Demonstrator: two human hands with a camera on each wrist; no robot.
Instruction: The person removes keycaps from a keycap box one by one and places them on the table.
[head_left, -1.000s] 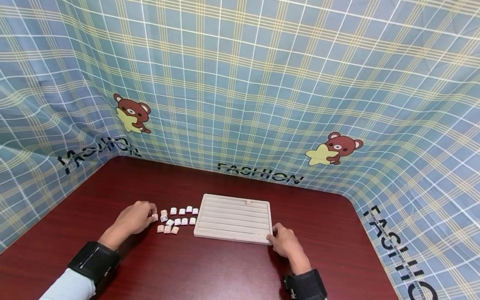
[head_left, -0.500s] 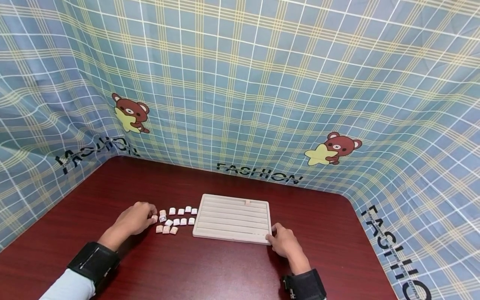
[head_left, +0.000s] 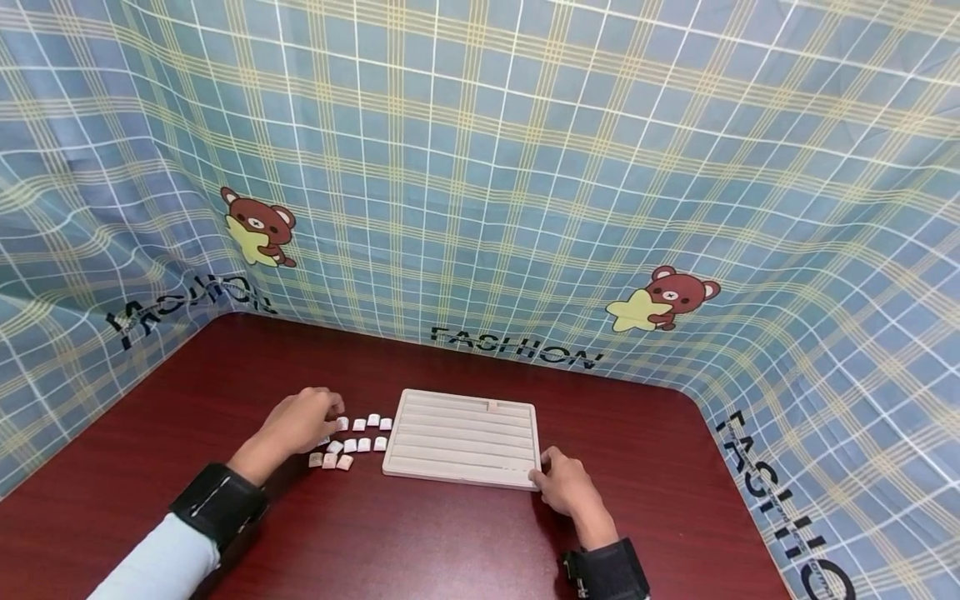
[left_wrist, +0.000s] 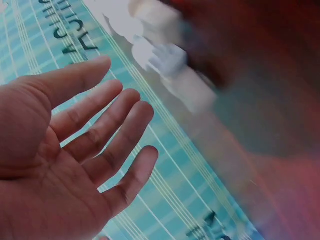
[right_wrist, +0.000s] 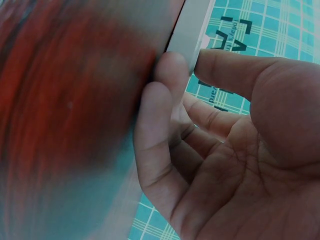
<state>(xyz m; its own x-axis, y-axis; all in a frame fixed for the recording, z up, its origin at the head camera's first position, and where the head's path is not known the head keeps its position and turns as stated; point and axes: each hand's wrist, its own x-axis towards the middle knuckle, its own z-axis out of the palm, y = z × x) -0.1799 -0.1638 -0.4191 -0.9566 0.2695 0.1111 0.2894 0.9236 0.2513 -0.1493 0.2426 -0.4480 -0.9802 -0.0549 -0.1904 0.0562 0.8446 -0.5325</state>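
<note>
My left hand [head_left: 302, 421] is over the left end of a group of small white and pinkish keycaps [head_left: 350, 446]. In the left wrist view its fingers [left_wrist: 115, 125] are spread and relaxed with nothing between them, and blurred keycaps [left_wrist: 192, 92] lie beyond the fingertips. A cream ridged tray [head_left: 461, 454] lies flat to the right of the keycaps. One keycap [head_left: 492, 406] sits in the tray's back row. My right hand [head_left: 566, 483] pinches the tray's front right corner between thumb and fingers; the right wrist view shows the tray's edge [right_wrist: 187, 30] there.
Everything rests on a dark red table [head_left: 420, 542]. A blue checked cloth [head_left: 480, 208] with printed bears stands along the back and both sides. The keycaps lie in loose rows, close to the tray's left edge.
My left hand has moved right from the leftmost keycap, over the keycaps, and now covers some of them. The right hand stays at the tray's corner. The view has shifted slightly.
</note>
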